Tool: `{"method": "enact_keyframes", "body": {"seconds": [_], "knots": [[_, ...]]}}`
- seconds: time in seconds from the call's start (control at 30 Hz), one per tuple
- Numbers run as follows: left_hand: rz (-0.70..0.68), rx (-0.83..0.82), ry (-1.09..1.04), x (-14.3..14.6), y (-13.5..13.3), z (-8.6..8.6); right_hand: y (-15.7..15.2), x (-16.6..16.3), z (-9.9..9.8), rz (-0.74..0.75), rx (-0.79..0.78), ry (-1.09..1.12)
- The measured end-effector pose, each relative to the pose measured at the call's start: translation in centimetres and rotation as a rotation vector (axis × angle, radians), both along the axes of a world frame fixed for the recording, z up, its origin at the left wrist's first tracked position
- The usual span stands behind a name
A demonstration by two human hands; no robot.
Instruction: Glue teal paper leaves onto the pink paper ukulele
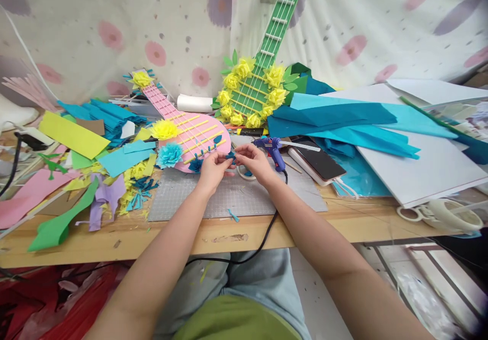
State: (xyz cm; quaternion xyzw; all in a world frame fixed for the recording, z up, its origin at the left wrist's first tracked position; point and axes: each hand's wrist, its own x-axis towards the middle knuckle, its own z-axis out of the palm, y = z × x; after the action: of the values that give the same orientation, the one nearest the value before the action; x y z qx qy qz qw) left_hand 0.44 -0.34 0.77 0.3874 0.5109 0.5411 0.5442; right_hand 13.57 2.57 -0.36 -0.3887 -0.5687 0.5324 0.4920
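Over the grey cutting mat, my left hand and my right hand meet fingertip to fingertip. Pinched between them is a small dark blue paper piece, partly covered by the fingers. Just beyond my left hand lies a pink paper guitar with yellow strips, white strings and small dark blue leaf shapes. It carries a yellow paper flower and a light blue paper flower. Beside my right hand rests a purple glue gun. A tape roll sits under the right fingers.
A green paper guitar with yellow flowers leans at the back. Paper scraps cover the left side. Rightward are a phone, blue crepe paper, white boards and scissors. The glue gun's cord hangs over the table edge.
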Motion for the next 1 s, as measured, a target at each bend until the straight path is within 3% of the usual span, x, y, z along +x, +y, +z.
{"method": "enact_keyframes", "body": {"seconds": [0.27, 0.57, 1.0], "knots": [[0.036, 0.046, 0.028, -0.1, -0.6, -0.1, 0.7, 0.1, -0.8, -0.038, -0.034, -0.027], [0.063, 0.163, 0.17, -0.6, 0.0, -1.4, 0.3, 0.1, -0.4, 0.037, -0.003, -0.119], [0.069, 0.099, 0.083, -0.2, -0.3, -1.4, 0.8, 0.1, -1.1, 0.018, -0.051, -0.125]]}}
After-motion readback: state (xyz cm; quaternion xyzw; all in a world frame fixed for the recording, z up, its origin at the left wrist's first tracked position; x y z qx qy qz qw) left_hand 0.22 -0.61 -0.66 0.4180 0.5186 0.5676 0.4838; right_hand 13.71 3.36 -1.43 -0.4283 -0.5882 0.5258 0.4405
